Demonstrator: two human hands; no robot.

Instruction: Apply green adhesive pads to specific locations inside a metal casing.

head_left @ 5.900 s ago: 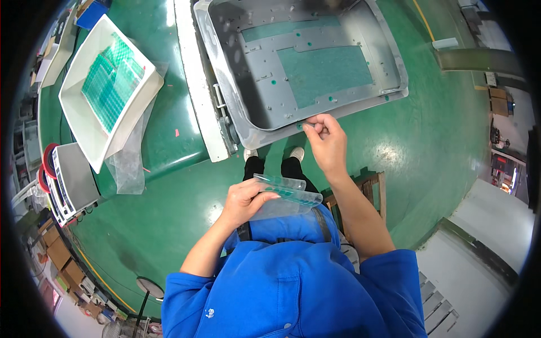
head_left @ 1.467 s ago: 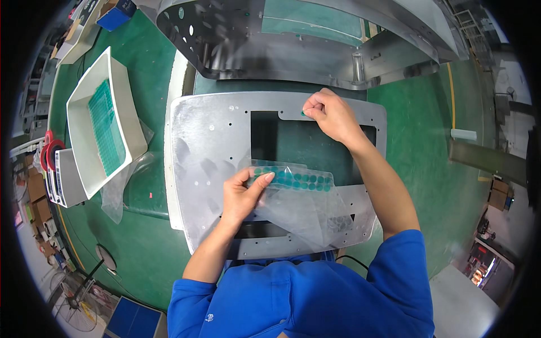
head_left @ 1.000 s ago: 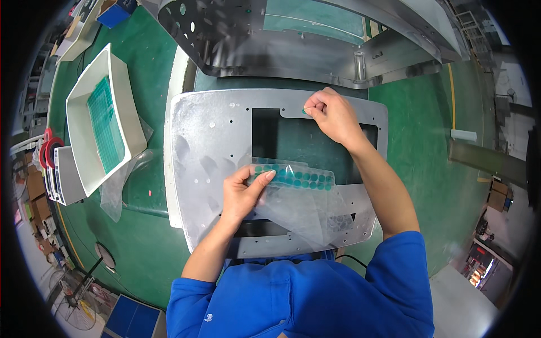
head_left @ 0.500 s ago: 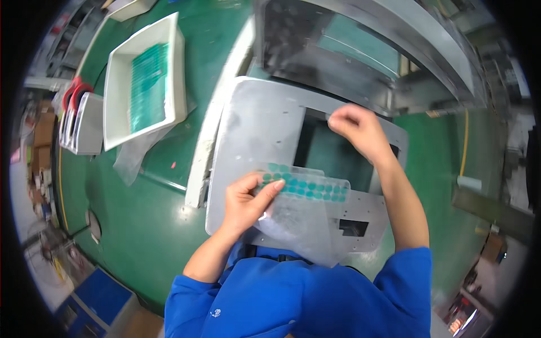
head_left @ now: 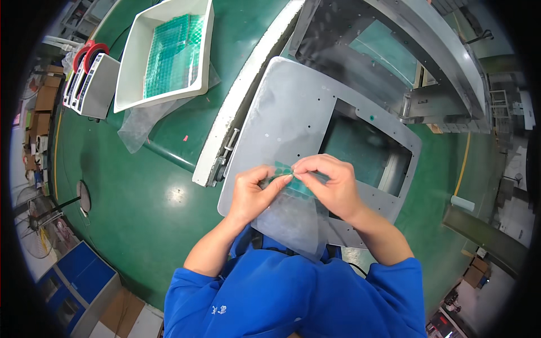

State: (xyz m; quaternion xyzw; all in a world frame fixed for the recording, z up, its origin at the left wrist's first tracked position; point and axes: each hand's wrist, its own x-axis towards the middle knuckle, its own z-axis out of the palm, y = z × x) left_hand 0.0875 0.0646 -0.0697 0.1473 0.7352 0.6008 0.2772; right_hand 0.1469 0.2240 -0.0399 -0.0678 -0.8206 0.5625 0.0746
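In front of my body, my left hand (head_left: 252,194) pinches a clear sheet with round green dots (head_left: 300,188) between thumb and fingers. My right hand (head_left: 337,181) is closed in a pinch at the sheet's upper edge, its fingertips meeting my left thumb; whether it holds the sheet or one dot is hidden. Below the fingers hangs a limp, cloudy clear plastic film (head_left: 292,222). Both hands are above the near part of a grey metal plate (head_left: 282,118), which has a rectangular opening (head_left: 360,146) to the right.
A white bin (head_left: 205,67) with green dotted sheets (head_left: 172,53) stands on the green surface at the upper left, plastic film (head_left: 135,127) under it. Beside it is a white device with red rings (head_left: 96,84). A raised metal frame (head_left: 451,62) rises beyond the plate; a white rail (head_left: 239,93) runs along its left.
My right hand has come down and left from above the opening to meet my left hand at the dotted sheet. The view has shifted, and the sheet now sits partly behind my fingers.
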